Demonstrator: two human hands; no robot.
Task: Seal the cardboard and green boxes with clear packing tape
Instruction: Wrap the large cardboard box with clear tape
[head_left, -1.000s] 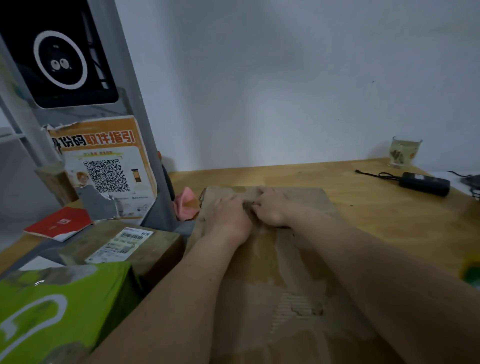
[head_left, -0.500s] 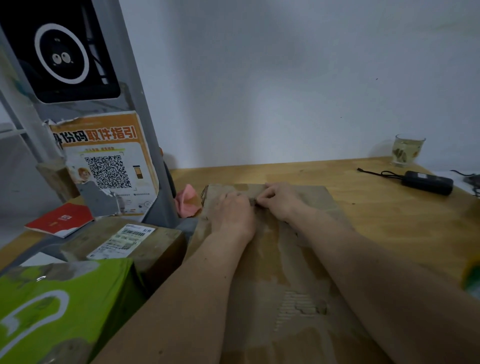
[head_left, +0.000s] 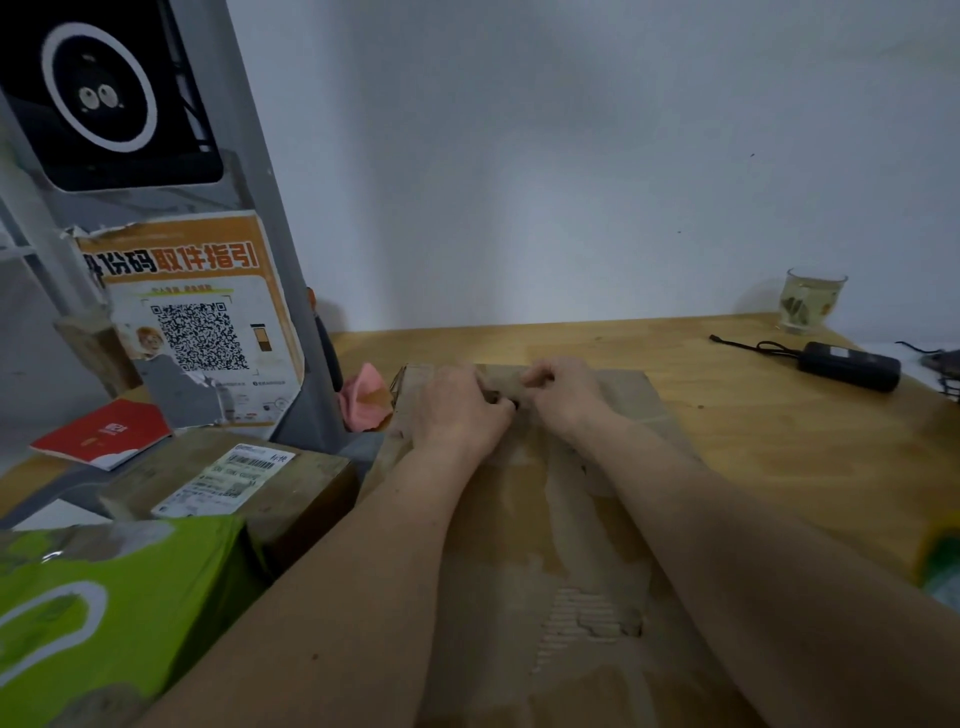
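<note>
My left hand (head_left: 457, 410) & right hand (head_left: 563, 392) are curled, pinching sth small at the cardboard box's (head_left: 519, 545) far-edge seam, can't tell what. Green box (head_left: 104, 613) sits front-left, seemingly untaped; most work's left imo.

Your wooden table (head_left: 753, 441) holds cardboard box (head_left: 519, 519), green box (head_left: 104, 597), labelled parcel (head_left: 234, 483), glass (head_left: 810, 306), black device (head_left: 852, 366).

Parcel pickup point: QR-code pickup poster (head_left: 200, 325), labelled parcel (head_left: 234, 480), metal shelving upright (head_left: 249, 171), wooden table (head_left: 779, 431).
</note>
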